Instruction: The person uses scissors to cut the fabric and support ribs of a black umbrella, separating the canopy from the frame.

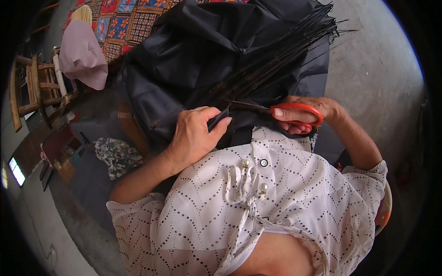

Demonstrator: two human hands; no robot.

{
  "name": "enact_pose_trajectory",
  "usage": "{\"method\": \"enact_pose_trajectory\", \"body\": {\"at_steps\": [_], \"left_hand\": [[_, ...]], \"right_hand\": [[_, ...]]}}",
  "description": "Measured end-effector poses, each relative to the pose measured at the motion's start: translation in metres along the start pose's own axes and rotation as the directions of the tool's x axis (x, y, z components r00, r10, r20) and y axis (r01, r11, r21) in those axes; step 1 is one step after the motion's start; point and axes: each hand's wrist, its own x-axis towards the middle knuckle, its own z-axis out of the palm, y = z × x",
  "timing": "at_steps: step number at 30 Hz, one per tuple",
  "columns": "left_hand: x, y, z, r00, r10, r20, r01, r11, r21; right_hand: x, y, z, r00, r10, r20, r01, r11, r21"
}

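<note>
Black fabric (184, 55) lies bunched in front of me, its surface smooth and creased. Across its right part runs a bundle of thin dark strands or rods (281, 50), with loose ends sticking out at the far right; which of the two, I cannot tell. My left hand (193, 135) pinches an edge of the fabric between thumb and fingers. In my right hand (297, 115) is a pair of scissors with red handles (306, 109), thumb and fingers in the loops. The dark blades point left toward the pinched edge, close to it. Whether they touch it is hard to see.
A colourful patchwork cloth (124, 30) is spread behind the black fabric. Wooden chairs (37, 87) stand at the far left, beside a mauve cloth (83, 57). A crumpled patterned cloth (117, 156) lies left of my forearm. Grey concrete floor (368, 60) extends on the right.
</note>
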Motion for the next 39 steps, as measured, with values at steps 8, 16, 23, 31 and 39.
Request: {"method": "enact_pose_trajectory", "body": {"at_steps": [8, 16, 23, 31, 39], "left_hand": [[-0.001, -0.002, 0.008, 0.995, 0.097, -0.035, -0.095, 0.994, 0.053], [-0.002, -0.002, 0.006, 0.989, 0.143, -0.046, -0.139, 0.987, 0.087], [-0.002, 0.0, 0.003, 0.987, 0.158, -0.035, -0.154, 0.984, 0.086], [-0.004, 0.002, -0.002, 0.974, 0.21, -0.079, -0.204, 0.976, 0.079], [-0.008, 0.002, -0.005, 0.968, 0.217, -0.129, -0.218, 0.976, 0.009]], "right_hand": [[-0.007, -0.017, -0.006, 0.989, 0.144, -0.038, -0.149, 0.977, -0.153], [-0.012, -0.014, -0.016, 0.99, 0.134, 0.041, -0.126, 0.978, -0.165], [-0.003, -0.012, -0.011, 0.99, 0.067, 0.121, -0.068, 0.998, 0.006], [0.011, -0.006, 0.006, 0.995, -0.05, 0.083, 0.028, 0.97, 0.24], [0.01, -0.005, 0.003, 0.997, -0.067, -0.041, 0.07, 0.995, 0.074]]}}
